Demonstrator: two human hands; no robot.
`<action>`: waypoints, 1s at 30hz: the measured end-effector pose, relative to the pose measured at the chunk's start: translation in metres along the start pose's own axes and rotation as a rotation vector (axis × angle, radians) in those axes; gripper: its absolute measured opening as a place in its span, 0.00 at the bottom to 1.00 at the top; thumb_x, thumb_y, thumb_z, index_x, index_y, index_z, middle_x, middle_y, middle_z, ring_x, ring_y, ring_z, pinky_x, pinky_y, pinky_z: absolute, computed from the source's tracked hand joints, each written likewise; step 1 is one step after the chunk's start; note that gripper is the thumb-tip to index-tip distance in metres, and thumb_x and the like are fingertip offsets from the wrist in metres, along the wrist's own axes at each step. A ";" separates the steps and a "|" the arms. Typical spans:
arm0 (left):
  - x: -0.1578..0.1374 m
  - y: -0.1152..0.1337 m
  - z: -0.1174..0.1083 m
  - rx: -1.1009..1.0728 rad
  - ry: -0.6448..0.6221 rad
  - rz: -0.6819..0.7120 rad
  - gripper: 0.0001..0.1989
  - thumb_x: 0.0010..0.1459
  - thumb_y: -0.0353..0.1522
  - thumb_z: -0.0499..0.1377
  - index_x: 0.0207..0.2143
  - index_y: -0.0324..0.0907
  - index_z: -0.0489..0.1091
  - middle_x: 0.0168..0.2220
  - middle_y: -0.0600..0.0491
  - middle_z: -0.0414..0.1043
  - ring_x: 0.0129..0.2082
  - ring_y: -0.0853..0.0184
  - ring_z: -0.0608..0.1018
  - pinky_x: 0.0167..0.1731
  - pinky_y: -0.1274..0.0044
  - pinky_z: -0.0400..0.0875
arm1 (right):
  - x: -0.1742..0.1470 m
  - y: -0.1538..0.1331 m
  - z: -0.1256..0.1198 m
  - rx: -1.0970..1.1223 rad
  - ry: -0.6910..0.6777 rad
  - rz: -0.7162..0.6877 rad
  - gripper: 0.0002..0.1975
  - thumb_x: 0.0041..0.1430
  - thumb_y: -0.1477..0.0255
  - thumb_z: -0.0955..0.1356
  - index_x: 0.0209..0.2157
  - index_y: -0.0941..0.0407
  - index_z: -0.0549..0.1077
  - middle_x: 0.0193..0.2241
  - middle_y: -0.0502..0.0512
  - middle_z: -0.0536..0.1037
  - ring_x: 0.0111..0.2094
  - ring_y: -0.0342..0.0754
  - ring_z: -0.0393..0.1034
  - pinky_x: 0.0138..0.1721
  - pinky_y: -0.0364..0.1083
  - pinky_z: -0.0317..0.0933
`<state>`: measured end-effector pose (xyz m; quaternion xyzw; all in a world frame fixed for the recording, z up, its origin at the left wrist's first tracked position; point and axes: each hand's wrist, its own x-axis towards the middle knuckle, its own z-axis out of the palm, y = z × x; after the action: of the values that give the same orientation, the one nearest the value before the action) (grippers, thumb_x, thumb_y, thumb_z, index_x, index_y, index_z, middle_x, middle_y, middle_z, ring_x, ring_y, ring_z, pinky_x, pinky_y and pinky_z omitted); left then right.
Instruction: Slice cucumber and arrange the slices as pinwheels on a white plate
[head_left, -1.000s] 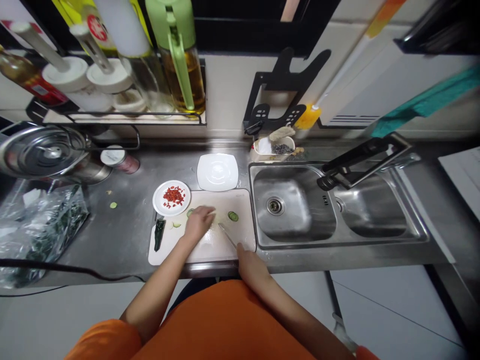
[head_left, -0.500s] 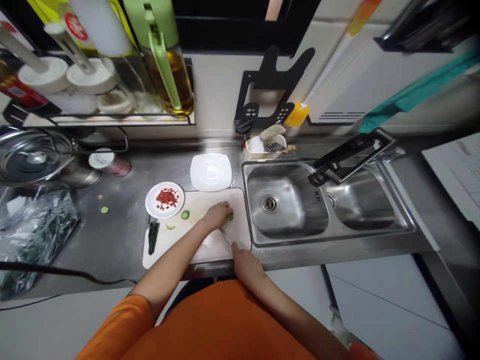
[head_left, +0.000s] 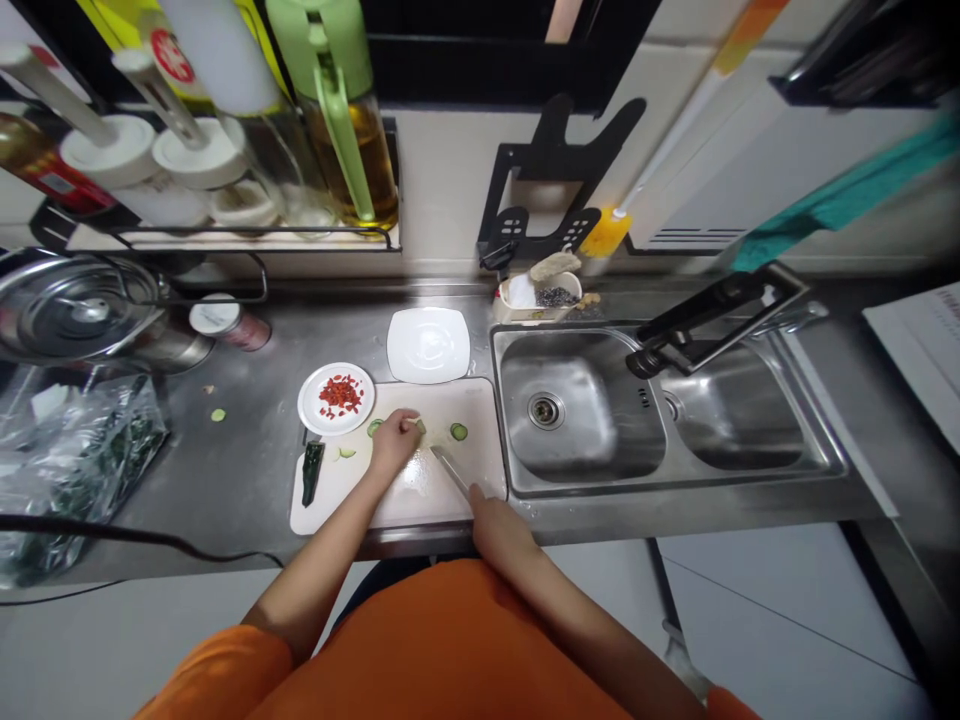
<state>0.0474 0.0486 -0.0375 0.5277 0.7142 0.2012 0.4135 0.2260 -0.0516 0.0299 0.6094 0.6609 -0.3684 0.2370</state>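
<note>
My left hand is over the middle of the white cutting board, its fingers pinched on a pale green cucumber slice. Beneath or behind that hand, another cucumber slice partly shows. My right hand grips a knife by the handle at the board's front edge, the blade pointing up and left. Round cucumber slices lie on the board's right side. To the left are thin green peel-edged pieces and a dark green length of cucumber.
A small plate of chopped red pieces overlaps the board's upper left corner. Behind the board sits a white square plate. A double steel sink adjoins on the right. Farther left are a can and a plastic bag of greens.
My left hand has moved left from the board's right side, leaving cucumber slices there. More of the knife blade shows, and my right hand has stayed nearly in place.
</note>
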 end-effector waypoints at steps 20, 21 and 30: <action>-0.018 -0.028 0.002 0.198 -0.002 0.110 0.06 0.51 0.32 0.57 0.32 0.43 0.72 0.26 0.56 0.73 0.26 0.70 0.73 0.30 0.79 0.63 | 0.011 -0.011 -0.009 0.007 0.040 0.029 0.19 0.57 0.83 0.57 0.51 0.60 0.60 0.35 0.62 0.75 0.43 0.52 0.71 0.36 0.44 0.61; -0.018 -0.029 0.003 0.220 0.008 0.142 0.05 0.52 0.33 0.57 0.31 0.43 0.71 0.27 0.55 0.72 0.27 0.70 0.72 0.30 0.79 0.63 | 0.011 -0.011 -0.009 0.005 0.049 0.026 0.19 0.58 0.83 0.57 0.51 0.60 0.60 0.35 0.62 0.75 0.43 0.52 0.71 0.36 0.44 0.61; -0.019 -0.034 0.009 0.252 0.106 0.246 0.10 0.53 0.33 0.57 0.39 0.41 0.72 0.34 0.50 0.74 0.34 0.65 0.73 0.38 0.75 0.67 | 0.013 -0.022 -0.009 -0.015 0.056 0.005 0.23 0.58 0.84 0.55 0.55 0.61 0.56 0.37 0.64 0.76 0.44 0.52 0.71 0.37 0.44 0.62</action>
<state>0.0364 0.0170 -0.0600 0.6474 0.6845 0.1869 0.2782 0.2041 -0.0361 0.0299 0.6194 0.6685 -0.3455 0.2238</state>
